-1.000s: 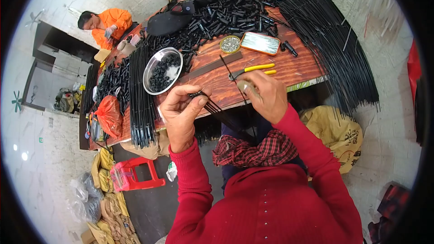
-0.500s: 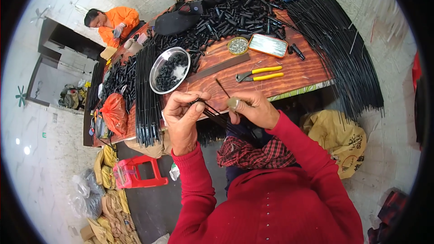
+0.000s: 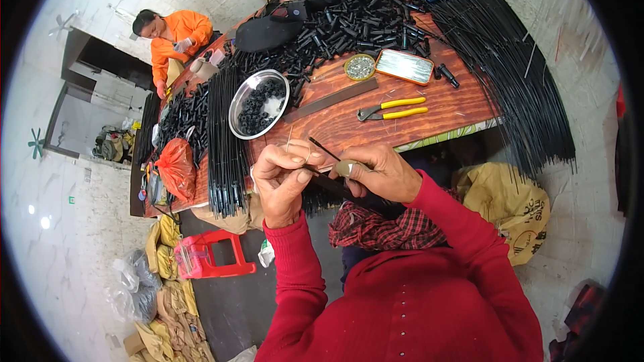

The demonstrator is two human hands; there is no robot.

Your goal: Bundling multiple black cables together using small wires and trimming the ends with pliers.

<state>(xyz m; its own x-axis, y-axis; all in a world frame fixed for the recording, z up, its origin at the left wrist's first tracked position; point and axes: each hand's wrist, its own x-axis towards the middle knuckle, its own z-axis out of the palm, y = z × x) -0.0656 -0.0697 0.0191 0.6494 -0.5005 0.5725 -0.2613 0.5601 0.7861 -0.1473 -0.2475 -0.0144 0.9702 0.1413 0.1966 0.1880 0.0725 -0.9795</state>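
My left hand [image 3: 282, 181] is closed, its thumb and fingertips in a pinch beside the near edge of the table. A thin pale wire [image 3: 290, 135] sticks up from between its fingers. Close by on the right, my right hand [image 3: 386, 173] closes on a slim black rod [image 3: 323, 148], whose tip points up and left. A dull brownish pad [image 3: 346, 167] covers the thumb of that hand. More black rods pass below both hands over my lap, largely hidden by the fingers. What else the fingertips hold is too small to make out.
On the wooden table [image 3: 335, 117] lie yellow-handled pliers [image 3: 392, 108], a dark flat bar [image 3: 332, 99], a metal bowl [image 3: 235, 121] of black rings, a tray of pins [image 3: 404, 67] and heaped black tubes [image 3: 349, 27]. A co-worker in orange [image 3: 181, 33] sits far left; a red stool [image 3: 235, 255] stands below.
A thin pale wire now shows upright in my left fingers. The black rod in my right hand leans flatter. The co-worker's arms have shifted, one hand reaching lower toward the table.
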